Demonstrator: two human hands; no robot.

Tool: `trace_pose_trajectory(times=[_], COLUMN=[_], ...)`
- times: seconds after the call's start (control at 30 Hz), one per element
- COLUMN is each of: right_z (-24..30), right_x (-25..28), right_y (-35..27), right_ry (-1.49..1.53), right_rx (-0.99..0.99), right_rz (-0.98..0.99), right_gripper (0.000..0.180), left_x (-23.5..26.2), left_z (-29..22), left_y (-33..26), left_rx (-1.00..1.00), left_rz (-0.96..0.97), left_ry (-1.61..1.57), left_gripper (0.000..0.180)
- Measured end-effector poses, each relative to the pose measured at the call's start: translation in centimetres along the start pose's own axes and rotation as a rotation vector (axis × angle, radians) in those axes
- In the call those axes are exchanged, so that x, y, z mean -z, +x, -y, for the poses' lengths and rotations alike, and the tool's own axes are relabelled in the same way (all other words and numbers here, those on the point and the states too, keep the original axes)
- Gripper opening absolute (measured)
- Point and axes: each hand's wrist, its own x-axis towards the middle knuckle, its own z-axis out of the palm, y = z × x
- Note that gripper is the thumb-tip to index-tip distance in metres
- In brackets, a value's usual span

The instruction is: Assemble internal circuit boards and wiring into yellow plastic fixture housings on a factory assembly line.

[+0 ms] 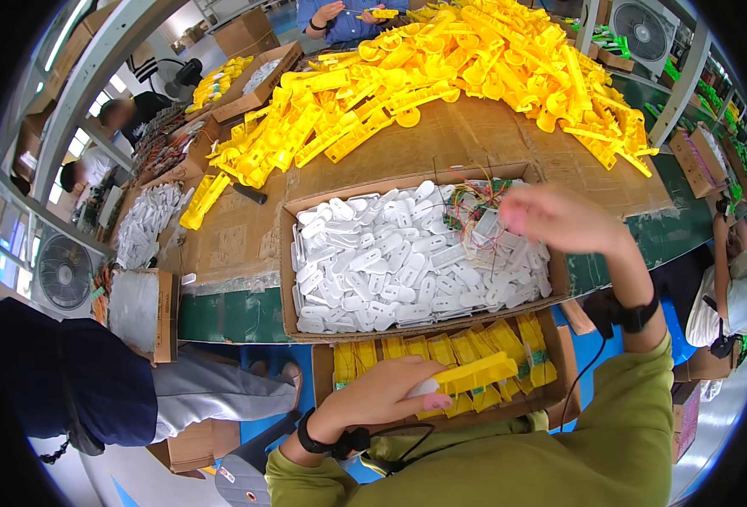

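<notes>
My left hand (pixel 382 393) is closed around a long yellow plastic housing (pixel 479 373), held above the near box. A white piece (pixel 424 388) shows at the housing's end by my fingers. My right hand (pixel 563 221) is over the right side of a cardboard box of small white plastic covers (pixel 390 262). Its fingers are smeared, so whether they grip anything cannot be made out. Beside its fingertips, a tangle of thin coloured wires with green circuit boards (pixel 473 207) lies on the covers.
A near cardboard box holds rows of yellow housings (pixel 542 359). Beyond the covers, a large heap of yellow housings (pixel 492 59) spreads over the cardboard-topped bench (pixel 246 224). A co-worker (pixel 352 19) sits across; another person (pixel 60 372) is at my left. Metal posts (pixel 690 84) stand at right.
</notes>
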Motion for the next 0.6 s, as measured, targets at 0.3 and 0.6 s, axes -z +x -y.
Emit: trace_pose_trajectory(times=[0.3, 0.6], right_z=[-7.1, -10.6], right_x=[0.2, 2.9], right_y=[4.3, -2.9], right_ry=[-0.449, -0.032], right_rx=[-0.207, -0.399], right_rz=[-0.246, -0.057], right_gripper=[0.029, 0.034], left_x=[-0.4, -1.3], left_z=[0.2, 2.4], left_y=[-0.3, -1.1], left_rx=[0.003, 0.063], left_rz=[-0.122, -0.235], left_ry=[-0.142, -0.229], left_gripper=[0.044, 0.055])
